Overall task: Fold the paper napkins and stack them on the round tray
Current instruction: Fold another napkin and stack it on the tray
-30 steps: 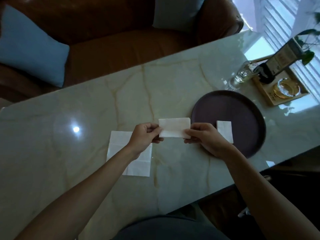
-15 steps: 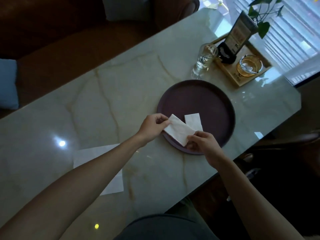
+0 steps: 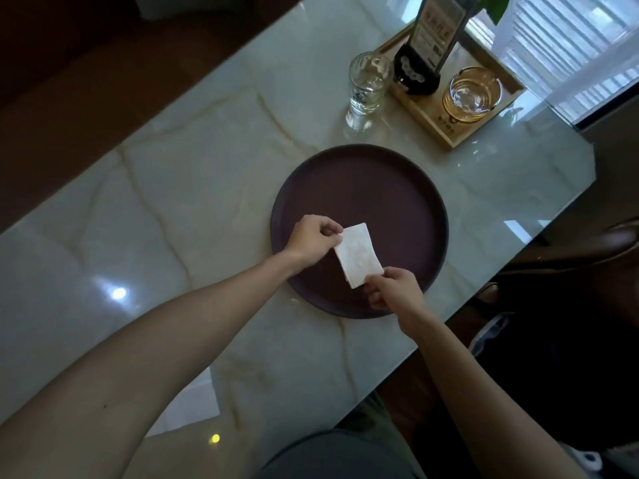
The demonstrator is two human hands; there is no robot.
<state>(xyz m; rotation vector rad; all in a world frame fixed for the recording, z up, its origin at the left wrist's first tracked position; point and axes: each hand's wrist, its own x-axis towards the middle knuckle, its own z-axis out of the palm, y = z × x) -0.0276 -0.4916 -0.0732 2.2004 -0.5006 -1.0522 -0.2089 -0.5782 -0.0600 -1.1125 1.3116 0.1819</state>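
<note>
Unfolded paper napkin (image 3: 188, 402) lies flat on the marble table (image 3: 179, 188), well to the near-left of the round tray (image 3: 380, 188), partly hidden under the left forearm. Not yet folded.

Left hand (image 3: 309, 242) over the tray's left rim, thumb and fingers pinching the far-left corner of the folded napkin (image 3: 358, 254). Grip clamped on paper.

Folded napkin sits over the near-left part of the tray, a narrow rectangle lying diagonal, layered edges showing at its near end. Cannot tell whether it already rests on the tray floor or hangs just above it, nor whether another napkin lies beneath.

Right hand (image 3: 394, 288) at the tray's near rim, fingers pinching the napkin's near-right corner. Grip clamped here too.

Beyond the tray: a clear drinking glass (image 3: 367, 88) on the table, then a wooden tray (image 3: 449, 133) holding a dark bottle (image 3: 428, 46) and an amber glass dish (image 3: 472, 95).

Judgement: the step in hand is placing, with this napkin's folding done. Next move calls for lowering it flat, squaring its edges, and both hands letting go together so the light paper does not drag or spring open. After that, the flat napkin to the tray's near-left wants folding.
</note>
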